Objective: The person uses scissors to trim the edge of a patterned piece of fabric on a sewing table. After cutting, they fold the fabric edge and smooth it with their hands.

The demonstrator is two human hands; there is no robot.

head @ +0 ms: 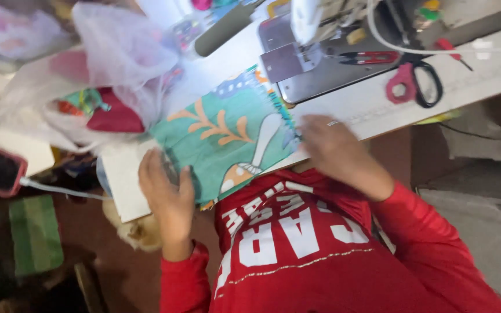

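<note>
Left hand pinches printed fabric; right hand seemingly flat on it; plastic bag holds cloth.

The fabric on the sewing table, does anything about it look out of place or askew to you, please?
The printed fabric lies at an angle and hangs over the table edge, under both hands: left hand, right hand. Red-handled scissors lie loose beside the machine. Nothing looks torn or spilled.
</note>
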